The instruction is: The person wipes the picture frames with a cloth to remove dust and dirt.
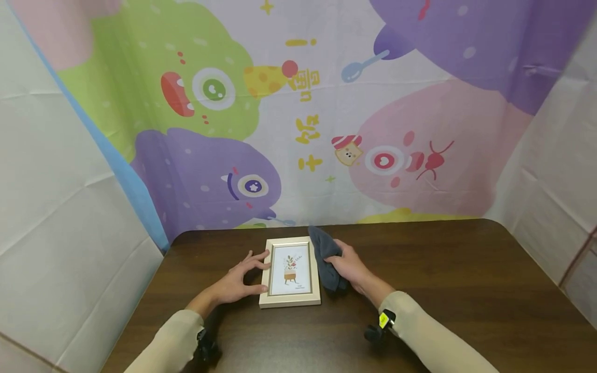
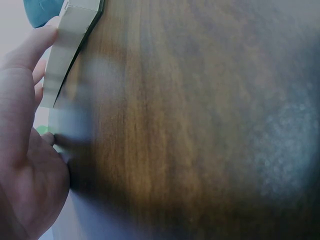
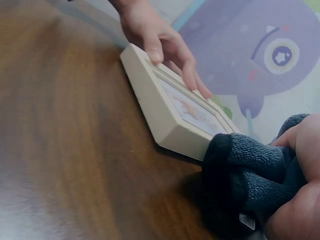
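A cream picture frame (image 1: 290, 300) lies flat on the brown table, its print of a potted plant facing up. At its left edge my left hand (image 1: 235, 282) rests with thumb and fingers spread, the tips touching the frame's border. In the left wrist view, the left thumb (image 2: 37, 47) meets the side of the frame (image 2: 75, 37). My right hand (image 1: 347, 261) grips a folded dark grey-blue cloth (image 1: 326, 259) along the frame's right edge. The right wrist view shows the fluffy cloth (image 3: 255, 160) against the frame's side, partly hiding that edge.
The dark wood-grain table (image 1: 443, 280) reaches back to a hanging cloth (image 1: 317, 197) printed with cartoon monsters. Pale sheets (image 1: 60, 171) hang at both sides. A small black device (image 1: 380, 331) is strapped to each wrist over beige sleeves.
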`<state>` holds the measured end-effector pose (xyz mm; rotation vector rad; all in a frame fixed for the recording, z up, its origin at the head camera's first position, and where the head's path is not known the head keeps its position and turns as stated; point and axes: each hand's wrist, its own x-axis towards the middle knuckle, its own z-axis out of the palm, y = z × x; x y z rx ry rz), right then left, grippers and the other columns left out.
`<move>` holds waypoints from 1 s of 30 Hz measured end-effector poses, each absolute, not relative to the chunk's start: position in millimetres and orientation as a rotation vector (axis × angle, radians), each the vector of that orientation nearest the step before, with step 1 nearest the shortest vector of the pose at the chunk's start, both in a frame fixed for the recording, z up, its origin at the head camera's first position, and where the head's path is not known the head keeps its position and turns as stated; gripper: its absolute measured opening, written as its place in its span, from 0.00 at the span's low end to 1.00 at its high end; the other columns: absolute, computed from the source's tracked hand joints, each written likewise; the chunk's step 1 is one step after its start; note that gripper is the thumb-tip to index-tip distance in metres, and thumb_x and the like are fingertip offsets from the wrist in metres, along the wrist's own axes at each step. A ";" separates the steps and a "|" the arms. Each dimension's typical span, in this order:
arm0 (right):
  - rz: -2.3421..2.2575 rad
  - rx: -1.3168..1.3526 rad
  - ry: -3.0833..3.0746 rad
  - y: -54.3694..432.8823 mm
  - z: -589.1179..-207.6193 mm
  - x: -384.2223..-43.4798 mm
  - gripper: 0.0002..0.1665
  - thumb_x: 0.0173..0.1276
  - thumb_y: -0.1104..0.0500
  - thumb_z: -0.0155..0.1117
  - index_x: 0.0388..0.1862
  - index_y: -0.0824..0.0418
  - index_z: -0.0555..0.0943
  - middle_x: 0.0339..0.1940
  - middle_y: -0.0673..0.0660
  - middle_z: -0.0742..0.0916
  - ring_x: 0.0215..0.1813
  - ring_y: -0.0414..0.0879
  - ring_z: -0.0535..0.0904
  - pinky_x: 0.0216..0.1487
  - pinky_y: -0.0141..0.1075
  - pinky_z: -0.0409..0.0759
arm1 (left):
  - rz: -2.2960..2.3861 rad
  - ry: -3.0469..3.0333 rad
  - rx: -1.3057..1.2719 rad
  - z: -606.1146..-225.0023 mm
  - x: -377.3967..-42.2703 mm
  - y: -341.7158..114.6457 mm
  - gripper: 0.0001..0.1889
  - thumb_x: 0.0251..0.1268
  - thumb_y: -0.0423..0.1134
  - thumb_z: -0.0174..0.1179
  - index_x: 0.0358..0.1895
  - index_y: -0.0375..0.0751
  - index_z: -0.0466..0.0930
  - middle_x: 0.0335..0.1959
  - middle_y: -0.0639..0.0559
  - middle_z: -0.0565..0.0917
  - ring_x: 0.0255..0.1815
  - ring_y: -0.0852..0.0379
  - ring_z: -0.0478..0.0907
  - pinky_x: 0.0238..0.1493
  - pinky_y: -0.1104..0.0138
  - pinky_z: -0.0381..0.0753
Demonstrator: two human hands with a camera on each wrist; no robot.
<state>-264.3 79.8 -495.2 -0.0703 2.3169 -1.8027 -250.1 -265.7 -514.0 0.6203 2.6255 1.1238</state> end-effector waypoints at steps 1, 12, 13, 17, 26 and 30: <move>-1.804 -0.073 2.317 80.2 -495.5 -262.2 0.33 0.79 0.66 0.63 0.81 0.65 0.76 0.80 0.70 0.81 0.82 0.66 0.75 0.87 0.64 0.69 | 1.119 2.628 0.620 -514.0 -250.1 -265.4 0.29 0.71 0.46 0.79 0.72 0.45 0.84 0.93 0.40 0.62 0.95 0.20 0.38 0.83 0.14 0.39; -1.774 -0.213 2.451 86.1 -541.4 -259.8 0.30 0.75 0.61 0.69 0.75 0.59 0.82 0.71 0.63 0.88 0.70 0.55 0.83 0.71 0.51 0.81 | 1.211 2.628 0.730 -536.2 -260.2 -276.7 0.30 0.68 0.58 0.79 0.70 0.54 0.86 0.93 0.49 0.66 0.94 0.17 0.41 0.78 0.10 0.39; -1.783 -0.223 2.442 86.6 -543.8 -258.9 0.30 0.75 0.62 0.69 0.75 0.59 0.82 0.72 0.64 0.88 0.71 0.57 0.83 0.72 0.54 0.81 | 1.208 2.637 0.736 -543.2 -264.3 -279.3 0.30 0.68 0.58 0.80 0.70 0.55 0.86 0.93 0.50 0.66 0.94 0.18 0.41 0.78 0.10 0.40; -1.796 -0.224 2.428 88.7 -549.5 -253.0 0.30 0.74 0.61 0.71 0.75 0.59 0.82 0.71 0.63 0.88 0.70 0.54 0.83 0.71 0.50 0.82 | 1.196 2.652 0.720 -568.3 -279.9 -288.5 0.30 0.65 0.59 0.82 0.69 0.65 0.86 0.93 0.55 0.66 0.96 0.21 0.41 0.79 0.11 0.40; -1.830 -0.088 2.391 80.1 -501.4 -207.2 0.30 0.73 0.67 0.68 0.74 0.62 0.82 0.69 0.63 0.89 0.69 0.57 0.84 0.71 0.50 0.80 | 1.163 2.637 0.650 -535.1 -260.8 -274.9 0.29 0.69 0.53 0.80 0.71 0.55 0.85 0.93 0.46 0.64 0.96 0.21 0.39 0.82 0.13 0.38; -1.840 -0.041 2.382 78.1 -498.3 -199.1 0.30 0.74 0.68 0.68 0.74 0.61 0.82 0.69 0.62 0.89 0.70 0.56 0.84 0.71 0.50 0.79 | 1.151 2.639 0.675 -518.1 -251.2 -269.1 0.29 0.71 0.51 0.79 0.71 0.48 0.85 0.93 0.43 0.65 0.94 0.18 0.40 0.80 0.12 0.41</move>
